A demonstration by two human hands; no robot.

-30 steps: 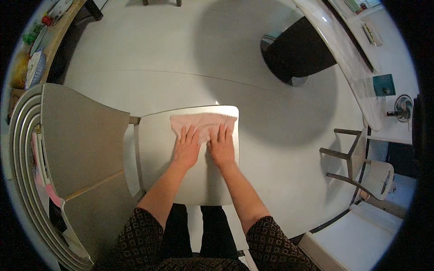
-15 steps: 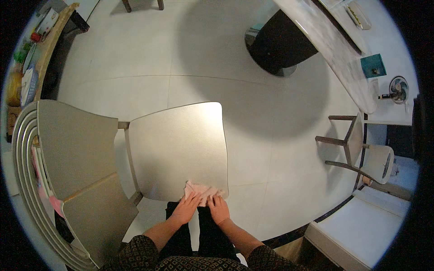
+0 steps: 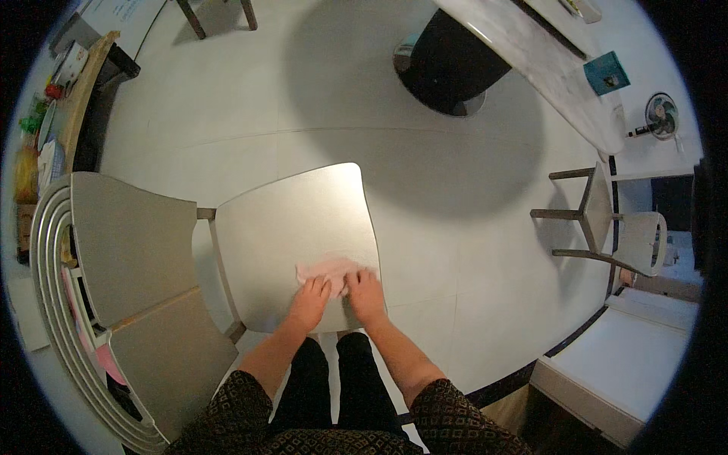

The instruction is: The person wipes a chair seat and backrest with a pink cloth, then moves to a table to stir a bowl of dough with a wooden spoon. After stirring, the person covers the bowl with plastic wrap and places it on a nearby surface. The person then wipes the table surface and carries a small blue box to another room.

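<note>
Your pink cloth blurred, partly covered by your left hand and right hand, whether your fingers pinch or press it unclear, your patterned sleeves cut off below, marble table cropped above.

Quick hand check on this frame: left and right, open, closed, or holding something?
Left hand: half-curled on the pink cloth; whether gripping or only pressing, cannot tell.
Right hand: also bent over the cloth; grip cannot be told either.
</note>
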